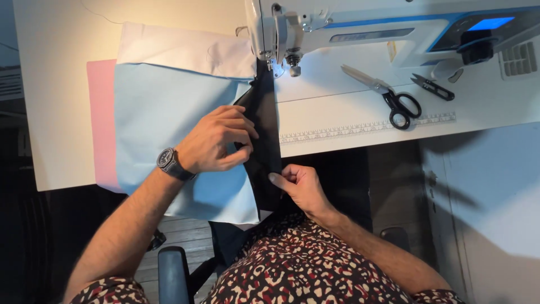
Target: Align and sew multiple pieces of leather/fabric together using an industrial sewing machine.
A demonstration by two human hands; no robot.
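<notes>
A strip of black fabric (265, 121) runs from under the needle of a white sewing machine (281, 28) down over the table's front edge. My left hand (216, 139), with a dark wristwatch (169, 162) on its wrist, pinches the fabric's left edge on the table. My right hand (298, 184) grips the lower end of the same strip just below the table edge, thumb on top. Light blue fabric (163, 118) lies under my left hand.
White fabric (185, 50) and a pink sheet (101, 124) lie to the left. Black-handled scissors (388, 93) and small black snips (432, 87) rest on the white table (349, 112) right of the needle. A printed ruler (365, 128) runs along the table front. A chair armrest (173, 273) is below.
</notes>
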